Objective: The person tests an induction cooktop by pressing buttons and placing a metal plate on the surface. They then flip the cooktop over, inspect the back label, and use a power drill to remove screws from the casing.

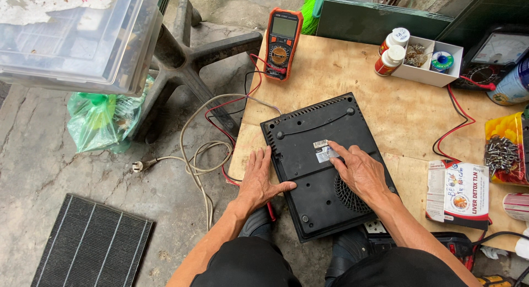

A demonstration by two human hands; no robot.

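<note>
Both hands lie spread and flat on the upturned black cooker (pixel 325 160): left hand (pixel 260 179) on its near-left edge, right hand (pixel 358 171) mid-base.

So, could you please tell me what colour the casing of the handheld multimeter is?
Orange with a dark face, on the handheld multimeter; head view.

My arms are bare from elbow to wrist, no sleeves in view. No gloves, rings or watch on my left hand (pixel 259 179) or my right hand (pixel 358 171). Nails short. I'm wearing black trousers (pixel 248 265), plain fabric, over both thighs at the bottom edge. Dark footwear (pixel 347 251) shows between my knees, partly hidden, type unclear.
</note>
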